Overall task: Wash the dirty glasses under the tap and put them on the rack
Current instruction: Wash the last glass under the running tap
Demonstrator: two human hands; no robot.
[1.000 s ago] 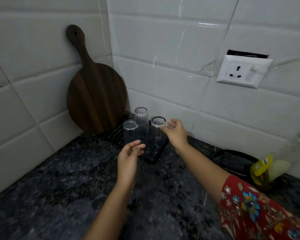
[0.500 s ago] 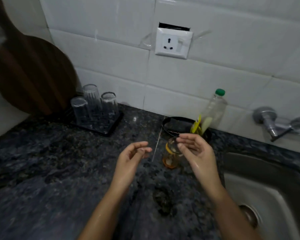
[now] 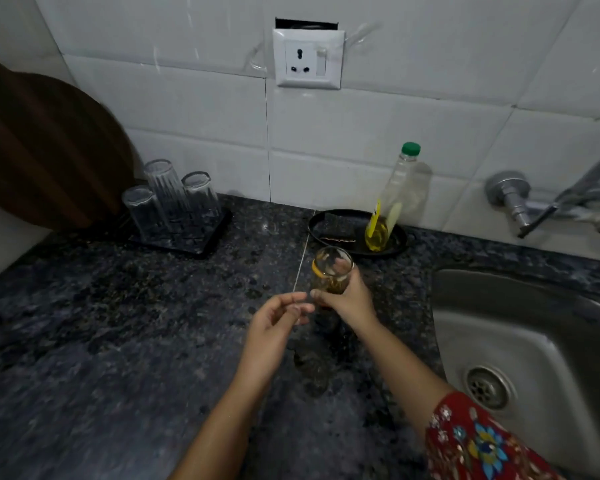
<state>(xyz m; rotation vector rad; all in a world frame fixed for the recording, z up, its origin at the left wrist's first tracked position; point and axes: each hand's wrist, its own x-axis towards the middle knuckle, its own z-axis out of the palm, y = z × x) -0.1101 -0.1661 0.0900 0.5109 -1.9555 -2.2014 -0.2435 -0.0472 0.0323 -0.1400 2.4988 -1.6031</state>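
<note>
In the middle of the frame, dirty glass (image 3: 332, 273): upright over the counter (image 3: 118, 323), gripped by the right hand (image 3: 350, 299); a yellow-orange patch near the rim and brownish dregs lower down, too unclear to identify; its base is hidden behind the hand, so contact with the counter cannot be told.
Right fingers (image 3: 321, 294): curled round the glass's lower half.
Left hand (image 3: 274, 323): just left of the glass, fingers loosely bent, holding nothing.
Rack (image 3: 201, 242): black, left of centre, carrying three clear glasses (image 3: 167, 188) mouth down.
Chopping board (image 3: 42, 150): dark, blurred, cut off at the left edge.
Sink (image 3: 534, 323): at the right, cut off by the frame, its near corner covered by a red flowered sleeve (image 3: 475, 441).
Tap (image 3: 520, 202): upper right, spout running out of frame.
Bottle (image 3: 400, 188): green-capped, standing in a black dish (image 3: 333, 220) behind the glass.
</note>
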